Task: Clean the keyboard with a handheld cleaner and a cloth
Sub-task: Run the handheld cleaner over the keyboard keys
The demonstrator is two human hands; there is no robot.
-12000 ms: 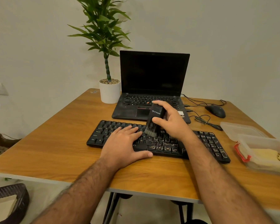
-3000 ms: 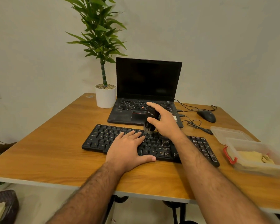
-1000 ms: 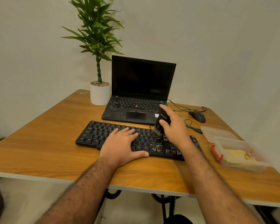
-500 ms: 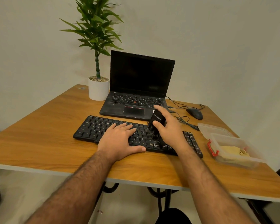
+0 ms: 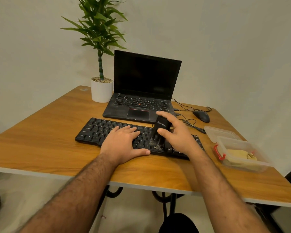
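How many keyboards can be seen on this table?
2. A separate black keyboard lies near the front of the table, under both hands. The other is built into the open laptop just behind it. Neither is hidden, though the hands cover some keys.

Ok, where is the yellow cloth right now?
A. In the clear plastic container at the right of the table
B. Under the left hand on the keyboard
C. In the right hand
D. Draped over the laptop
A: the yellow cloth lies inside the clear plastic container, untouched, while the right hand holds the handheld cleaner.
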